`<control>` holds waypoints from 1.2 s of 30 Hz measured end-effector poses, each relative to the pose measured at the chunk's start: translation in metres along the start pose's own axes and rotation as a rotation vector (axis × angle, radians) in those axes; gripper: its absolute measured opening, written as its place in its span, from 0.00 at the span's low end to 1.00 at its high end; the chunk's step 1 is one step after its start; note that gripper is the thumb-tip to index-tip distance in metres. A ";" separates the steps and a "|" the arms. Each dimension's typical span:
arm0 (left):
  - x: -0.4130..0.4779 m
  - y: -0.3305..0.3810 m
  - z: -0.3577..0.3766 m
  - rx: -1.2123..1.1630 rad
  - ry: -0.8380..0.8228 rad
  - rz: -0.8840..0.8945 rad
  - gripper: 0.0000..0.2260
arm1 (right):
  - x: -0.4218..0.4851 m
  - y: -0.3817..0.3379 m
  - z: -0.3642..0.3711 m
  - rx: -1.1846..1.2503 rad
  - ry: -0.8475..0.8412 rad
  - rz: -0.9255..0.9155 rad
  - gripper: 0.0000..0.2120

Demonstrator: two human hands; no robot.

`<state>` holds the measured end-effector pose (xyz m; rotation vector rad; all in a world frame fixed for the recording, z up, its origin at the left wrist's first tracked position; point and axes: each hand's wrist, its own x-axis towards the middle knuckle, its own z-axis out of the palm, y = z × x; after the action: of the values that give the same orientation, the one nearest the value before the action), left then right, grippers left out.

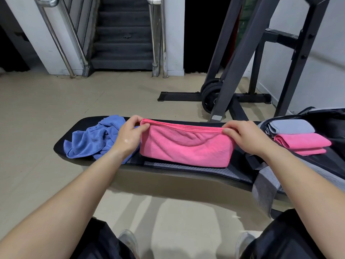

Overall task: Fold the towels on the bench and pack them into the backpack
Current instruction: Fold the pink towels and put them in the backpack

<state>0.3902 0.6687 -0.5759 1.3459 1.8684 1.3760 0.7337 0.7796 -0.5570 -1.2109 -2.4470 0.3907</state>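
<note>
So the pink towel point(184, 146) is the one being worked on right now. It sits about mid-worktop point(186, 171), doubled over into a long band with the open edges along the top. The left grip point(128, 135) pinches the towel's top left corner between thumb and fingers, and the right grip point(244, 135) pinches its top right corner the same way. Both are grasping cloth and the top edge is pulled fairly taut between them.

My read is that this is mid-fold, with the edges getting lined up. The next move probably calls for bringing one end over to the other to halve the length and then flattening it. The middle sags a bit, so I'd keep the layers from slipping apart.

Just left of the pink towel, touching the left wrist, there's a crumpled blue towel point(91, 139) that hasn't been folded yet. Right of it, the open backpack point(332, 118) already holds a folded grey towel point(293, 126) and a second pink towel point(302, 141). Beyond it on the floor stand a gym rack point(233, 62) and some weight plates point(211, 96).
</note>
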 end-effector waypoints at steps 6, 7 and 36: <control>-0.003 0.005 0.011 0.075 0.158 -0.005 0.10 | 0.000 -0.012 0.003 0.339 0.109 0.096 0.18; -0.005 0.004 0.014 0.109 0.198 0.012 0.11 | 0.002 -0.014 0.007 0.370 0.126 0.121 0.19; 0.057 -0.054 0.093 0.829 0.009 -0.151 0.17 | 0.051 -0.046 0.140 -0.270 -0.245 -0.031 0.30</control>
<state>0.4168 0.7609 -0.6511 1.4839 2.6172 0.5145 0.6096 0.7826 -0.6519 -1.2954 -2.7979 0.2148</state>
